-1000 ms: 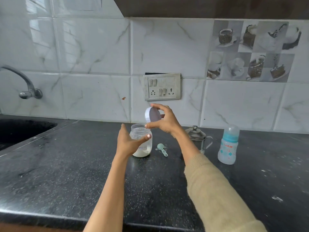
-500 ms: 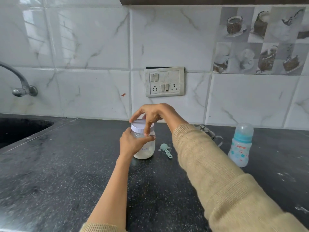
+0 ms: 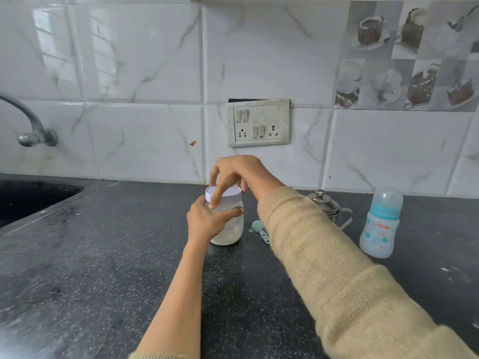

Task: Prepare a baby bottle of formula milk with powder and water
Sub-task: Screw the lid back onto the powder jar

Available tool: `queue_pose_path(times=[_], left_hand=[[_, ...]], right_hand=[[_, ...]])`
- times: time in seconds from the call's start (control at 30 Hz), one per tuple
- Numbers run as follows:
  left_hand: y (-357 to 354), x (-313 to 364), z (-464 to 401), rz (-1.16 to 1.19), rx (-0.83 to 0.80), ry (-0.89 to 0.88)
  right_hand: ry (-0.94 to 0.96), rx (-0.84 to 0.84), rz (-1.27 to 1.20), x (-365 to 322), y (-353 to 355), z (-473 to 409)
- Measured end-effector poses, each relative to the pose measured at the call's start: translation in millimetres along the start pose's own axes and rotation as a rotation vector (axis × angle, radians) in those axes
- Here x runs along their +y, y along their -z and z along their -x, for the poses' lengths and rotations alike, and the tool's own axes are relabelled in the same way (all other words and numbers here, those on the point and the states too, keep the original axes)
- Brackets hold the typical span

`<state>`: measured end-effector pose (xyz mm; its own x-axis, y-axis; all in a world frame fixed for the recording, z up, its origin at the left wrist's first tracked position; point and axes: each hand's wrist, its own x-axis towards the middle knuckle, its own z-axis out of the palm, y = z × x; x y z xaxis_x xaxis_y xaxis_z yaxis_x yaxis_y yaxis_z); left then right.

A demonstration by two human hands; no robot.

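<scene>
Lid, held above the powder jar a second ago, now sits on it; right hand pinches it, left hand grips the jar. Scooping appears finished.

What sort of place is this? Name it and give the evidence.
Most likely a home kitchen. A dark stone counter runs along a marble-look tiled wall, with a sink and wall tap at the left, and decorative tiles picturing cups and cakes above a steel pot.

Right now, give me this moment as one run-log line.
left hand: holds jar | right hand: on lid | scoop: on counter | bottle: capped, right
</scene>
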<state>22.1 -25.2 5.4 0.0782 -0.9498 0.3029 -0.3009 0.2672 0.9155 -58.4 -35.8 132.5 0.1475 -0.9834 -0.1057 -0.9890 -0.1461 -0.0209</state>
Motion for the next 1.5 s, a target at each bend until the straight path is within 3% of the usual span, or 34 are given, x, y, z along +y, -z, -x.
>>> queue_pose_path(times=[0.13,0.23,0.43,0.67,0.73,0.9,1.1,1.3,1.5], left_hand=[[2,-3,-3,0.042,-0.004,0.036],[2,-5,-2,0.032,-0.004,0.018],[1,-4,-1,0.042,0.000,0.020],[1,-5,-1,0.057,0.003,0.021],[0,-6,-1,0.059,-0.002,0.025],[1,-4,0,0.051,-0.003,0.022],[3,-1,1,0.055,-0.015,0.011],[3,-1,1,0.025,-0.018,0.018],[3,-1,1,0.025,-0.015,0.017]], right_hand=[[-0.137,0.156,0.198,-7,-6,-2],[-0.186,0.061,0.117,-5,6,3],[-0.044,-0.063,0.160,-2,10,7],[-0.266,0.268,0.226,-4,-6,0],[-0.219,0.276,0.200,0,2,0],[-0.041,-0.004,0.098,3,10,5],[-0.243,0.299,0.172,7,-8,-1],[0.015,-0.031,-0.054,12,4,8],[0.055,0.135,-0.048,12,-7,4]])
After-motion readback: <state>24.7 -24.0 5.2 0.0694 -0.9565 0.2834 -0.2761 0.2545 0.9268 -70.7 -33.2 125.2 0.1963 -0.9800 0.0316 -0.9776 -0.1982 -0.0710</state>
